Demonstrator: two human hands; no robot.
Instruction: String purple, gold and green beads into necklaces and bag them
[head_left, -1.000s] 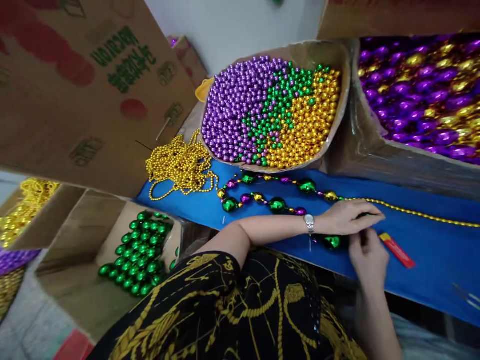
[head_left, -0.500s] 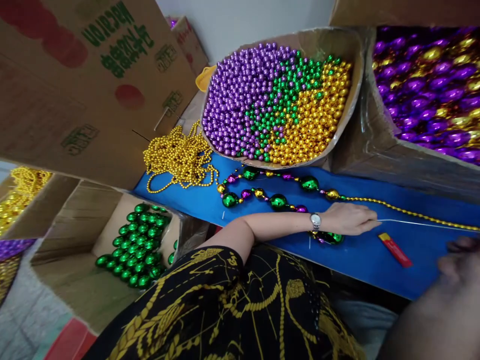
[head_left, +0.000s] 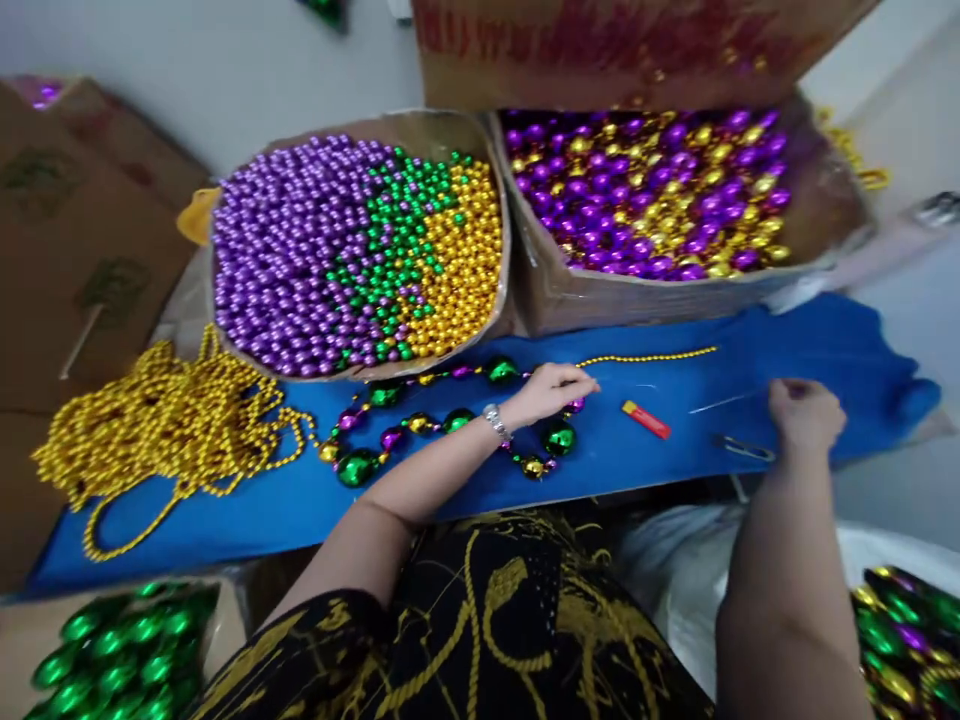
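Note:
My left hand (head_left: 551,390) rests on the blue table top (head_left: 675,470), its fingers pinched on the end of a necklace (head_left: 420,422) of large green, purple and gold beads that loops to its left. My right hand (head_left: 806,415) is far to the right with its fingers closed, and a thin pale thread (head_left: 716,404) runs toward it. A thin gold bead strand (head_left: 645,356) stretches right from my left hand. A red lighter (head_left: 646,420) lies between my hands, and small scissors (head_left: 742,447) lie just left of my right hand.
A cardboard box (head_left: 517,290) of small purple, green and gold beads stands behind the necklace. Beside it is a box (head_left: 675,295) of purple and gold beads. A heap of gold strands (head_left: 165,420) lies left. Green beads (head_left: 112,650) sit lower left, mixed beads (head_left: 907,630) lower right.
The view swung right. My right hand drew away from my left hand, pulling the thread out to the right. My left hand stayed on the necklace.

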